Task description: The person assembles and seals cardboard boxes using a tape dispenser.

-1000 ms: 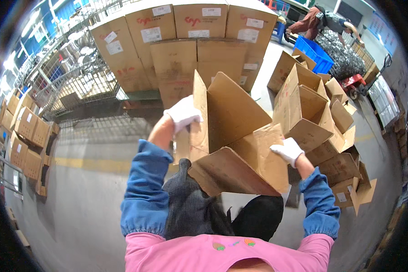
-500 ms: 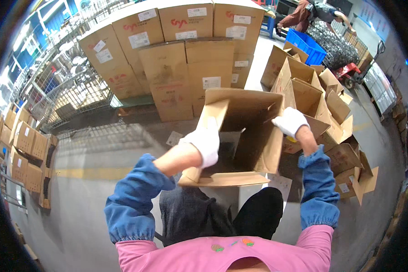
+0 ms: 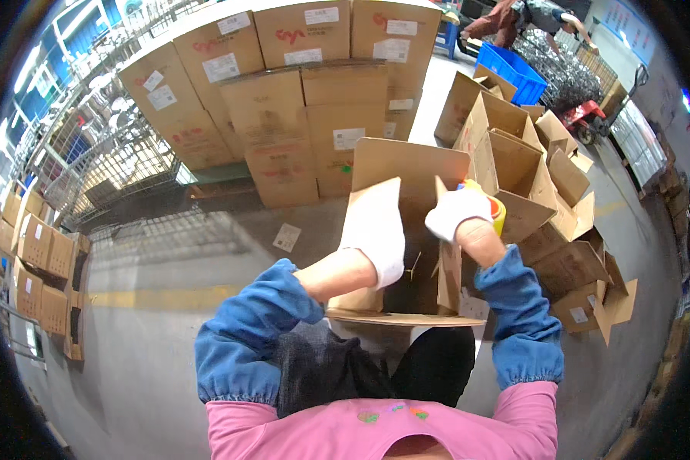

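Note:
An open cardboard box (image 3: 410,157) stands upright in front of my knees, its far flap raised and its near flap folded out toward me. My left hand (image 3: 376,245), in a white glove, lies against the left flap with its fingers stretched along it. At the right flap (image 3: 448,284), my gloved right hand (image 3: 456,213) is closed over the cardboard; its fingertips are partly hidden. Just behind that hand a yellow and red-orange object (image 3: 498,215) shows in part, its kind unclear. The box's inside is dark.
Tall stacked cartons (image 3: 272,138) stand ahead. Several open empty boxes (image 3: 514,153) crowd the right, with a blue crate (image 3: 510,73) beyond. A wire cage (image 3: 123,165) and palletised cartons (image 3: 42,245) are at left. Another person (image 3: 540,19) bends over metal parts at far right.
The box has shifted slightly right and nearer, and its side flaps now stand turned inward. My left hand has moved right and my right hand left, closer together. The yellow-red object has come into view.

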The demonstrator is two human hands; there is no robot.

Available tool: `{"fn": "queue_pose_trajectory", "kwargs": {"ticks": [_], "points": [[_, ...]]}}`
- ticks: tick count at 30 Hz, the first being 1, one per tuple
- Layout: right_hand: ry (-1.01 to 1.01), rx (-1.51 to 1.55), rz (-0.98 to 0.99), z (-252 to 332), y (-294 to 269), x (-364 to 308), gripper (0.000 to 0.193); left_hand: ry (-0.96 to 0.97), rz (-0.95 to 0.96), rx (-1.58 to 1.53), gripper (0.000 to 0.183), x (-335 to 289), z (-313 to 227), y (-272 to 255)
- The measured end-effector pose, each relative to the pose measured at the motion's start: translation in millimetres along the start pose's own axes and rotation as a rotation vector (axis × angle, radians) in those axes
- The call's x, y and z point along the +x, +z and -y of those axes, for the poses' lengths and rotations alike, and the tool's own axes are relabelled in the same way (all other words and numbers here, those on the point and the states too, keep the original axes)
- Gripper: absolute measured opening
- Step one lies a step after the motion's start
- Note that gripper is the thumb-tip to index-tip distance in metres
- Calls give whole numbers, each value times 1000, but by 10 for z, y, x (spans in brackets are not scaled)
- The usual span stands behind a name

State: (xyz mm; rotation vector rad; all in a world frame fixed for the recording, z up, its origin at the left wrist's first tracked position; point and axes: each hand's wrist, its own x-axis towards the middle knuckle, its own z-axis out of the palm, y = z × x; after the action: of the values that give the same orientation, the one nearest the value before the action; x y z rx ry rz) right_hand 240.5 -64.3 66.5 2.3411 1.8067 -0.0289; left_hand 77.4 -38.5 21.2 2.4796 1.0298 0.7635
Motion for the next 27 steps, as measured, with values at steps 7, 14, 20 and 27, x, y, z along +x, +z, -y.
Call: {"fn": "queue_pose_trajectory", "kwargs": {"ticks": [7, 14, 20, 27], "points": [[-51, 119, 25, -18, 273, -264, 45, 49, 247, 83, 41, -156, -55, 11], [-17, 296, -222, -283, 675, -554, 19, 634, 13, -81, 37, -356, 272, 295], [-144, 1269, -230, -972, 812, -949, 18, 602, 187, 21, 32, -377, 234, 298], [-306, 880, -98, -1021, 696, -1666, 55, 505, 222, -117, 25, -257, 322, 395]]}}
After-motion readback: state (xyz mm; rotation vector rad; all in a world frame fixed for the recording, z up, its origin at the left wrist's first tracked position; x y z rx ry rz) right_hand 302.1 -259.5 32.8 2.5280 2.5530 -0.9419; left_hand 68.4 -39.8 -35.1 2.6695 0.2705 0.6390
